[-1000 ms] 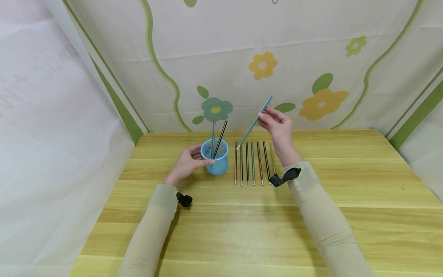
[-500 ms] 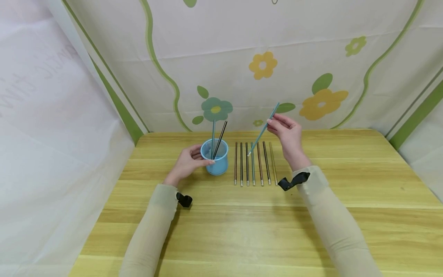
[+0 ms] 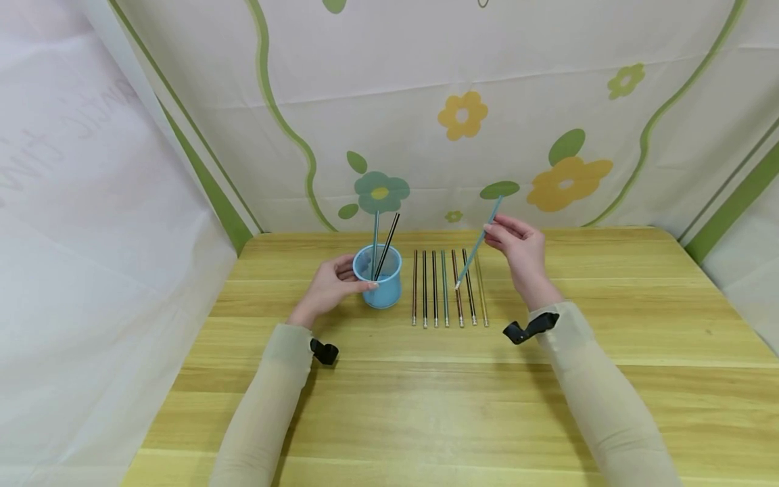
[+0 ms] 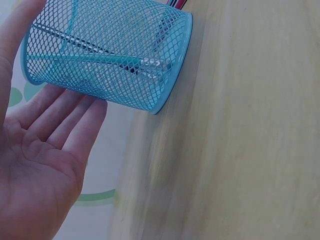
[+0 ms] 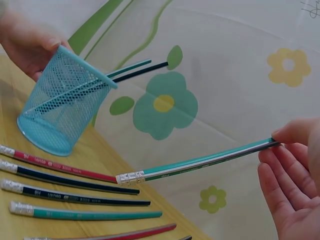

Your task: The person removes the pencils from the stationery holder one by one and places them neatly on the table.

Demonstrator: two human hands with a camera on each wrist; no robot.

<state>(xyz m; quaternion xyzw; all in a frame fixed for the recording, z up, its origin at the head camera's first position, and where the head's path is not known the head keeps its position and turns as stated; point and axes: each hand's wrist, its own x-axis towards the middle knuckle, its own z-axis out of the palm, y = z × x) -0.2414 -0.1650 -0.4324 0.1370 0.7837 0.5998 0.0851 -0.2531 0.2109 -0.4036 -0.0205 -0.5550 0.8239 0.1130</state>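
Note:
My left hand (image 3: pixel 328 289) holds a light-blue mesh pencil cup (image 3: pixel 383 296) by its side, thumb near the front rim and fingers behind. Two pencils lean inside the cup, a teal one (image 3: pixel 374 237) and a black one (image 3: pixel 390 237); their eraser ends show through the mesh in the left wrist view. Off to the right, my right hand (image 3: pixel 525 256) pinches a teal pencil (image 5: pixel 200 161) near its upper end. That pencil slants down to the left, eraser end lowest, above the row of pencils on the table.
Several pencils lie side by side right of the cup, erasers toward me: red (image 5: pixel 65 166), black (image 5: pixel 80 196), teal (image 5: pixel 100 214) and, at the right end, a gold one (image 3: pixel 483 297). The wooden table (image 3: pixel 395 406) meets a flower-print cloth (image 3: pixel 389 122) at the back.
My right hand has moved right and a little toward me with the teal pencil, whose eraser end has passed over the row. The left hand and cup have stayed put.

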